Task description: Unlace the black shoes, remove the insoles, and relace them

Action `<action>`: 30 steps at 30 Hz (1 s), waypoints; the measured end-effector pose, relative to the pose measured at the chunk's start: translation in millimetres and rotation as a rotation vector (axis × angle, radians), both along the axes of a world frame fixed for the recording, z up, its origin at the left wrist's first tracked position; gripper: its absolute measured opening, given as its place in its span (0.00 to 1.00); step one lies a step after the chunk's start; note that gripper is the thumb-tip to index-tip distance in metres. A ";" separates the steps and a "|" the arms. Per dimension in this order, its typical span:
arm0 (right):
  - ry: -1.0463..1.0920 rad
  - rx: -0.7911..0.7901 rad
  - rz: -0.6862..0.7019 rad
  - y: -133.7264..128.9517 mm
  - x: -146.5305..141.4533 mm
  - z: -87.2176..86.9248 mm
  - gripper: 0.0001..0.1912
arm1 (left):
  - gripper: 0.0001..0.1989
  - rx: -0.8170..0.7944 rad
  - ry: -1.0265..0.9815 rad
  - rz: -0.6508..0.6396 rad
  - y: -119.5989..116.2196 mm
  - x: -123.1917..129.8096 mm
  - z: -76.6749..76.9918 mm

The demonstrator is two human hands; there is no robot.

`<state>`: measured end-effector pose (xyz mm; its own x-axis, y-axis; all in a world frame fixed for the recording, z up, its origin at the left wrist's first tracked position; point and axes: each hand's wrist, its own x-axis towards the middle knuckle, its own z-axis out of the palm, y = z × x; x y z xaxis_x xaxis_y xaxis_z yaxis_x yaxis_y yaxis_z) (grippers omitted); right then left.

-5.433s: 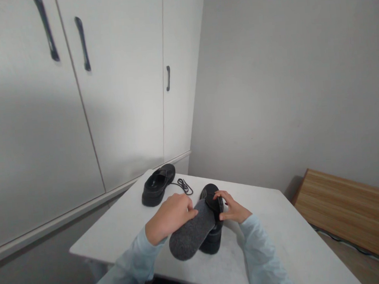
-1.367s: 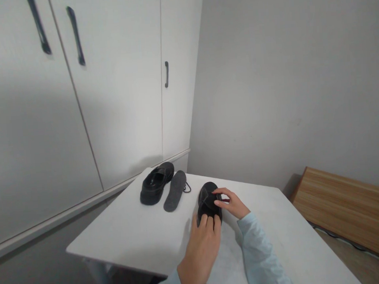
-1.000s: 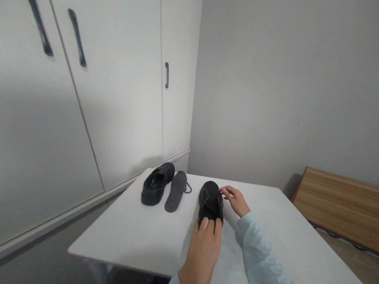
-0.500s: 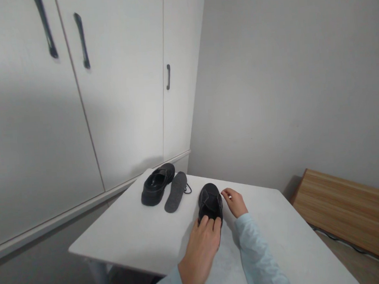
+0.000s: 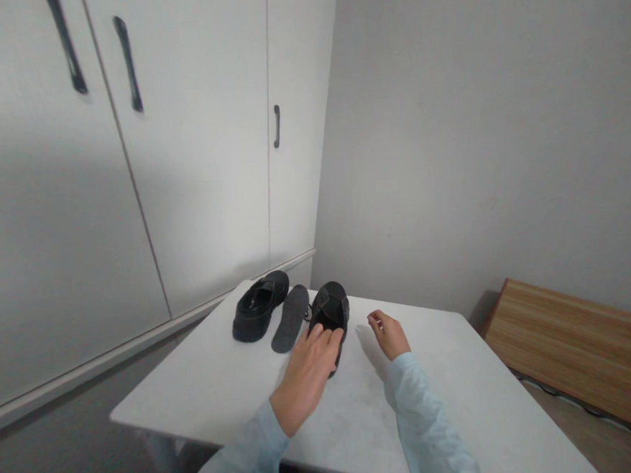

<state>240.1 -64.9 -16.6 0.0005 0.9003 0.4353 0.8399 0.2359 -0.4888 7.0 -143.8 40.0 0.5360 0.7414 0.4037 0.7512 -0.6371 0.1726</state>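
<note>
The left hand (image 5: 306, 372) has its fingers hooked over the heel end of a black shoe (image 5: 331, 302), tips down inside the opening; it appears to have a grasp on the back of the shoe, though the thumb is hidden. The shoe points away from these fingers, toe to the far side; whether its sole rests on the table or is slightly raised, I cannot tell.

To the right of the fingers, apart from the shoe, the right hand (image 5: 391, 335) is half curled over the tabletop, index finger and thumb drawn close together. No object shows in it, but whether something thin is pinched there I cannot tell.

Just left of the left fingertips lies a grey insole (image 5: 290, 323), flat and outside both shoes. A bit of dark lace (image 5: 308, 312) shows beyond the fingertips, between insole and shoe. Past the insole, farther left, stands the second black shoe (image 5: 260, 307), touched by neither hand. All this is on the white table (image 5: 456, 392).

The step in hand looks like placing the shoe beside the insole. As I judge it, the next move calls for keeping the heel level, avoiding the lace and insole, then sliding the fingers clear of the opening.
</note>
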 end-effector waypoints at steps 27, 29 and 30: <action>-0.050 -0.030 0.011 -1.0 -1.0 -2.0 0.14 | 0.23 0.042 -0.042 0.230 56.6 -49.8 -35.6; -0.052 -0.034 0.012 -1.7 -1.4 -1.7 0.14 | 0.22 0.032 -0.006 0.258 56.9 -50.4 -33.4; -0.052 -0.037 0.012 -2.0 -1.6 -1.5 0.14 | 0.23 0.029 0.007 0.273 57.2 -50.6 -32.8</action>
<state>238.5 -67.0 -18.1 -0.0326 0.9156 0.4008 0.8617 0.2289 -0.4528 -43.6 -86.7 7.2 0.3205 0.8472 0.4236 0.8972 -0.4149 0.1510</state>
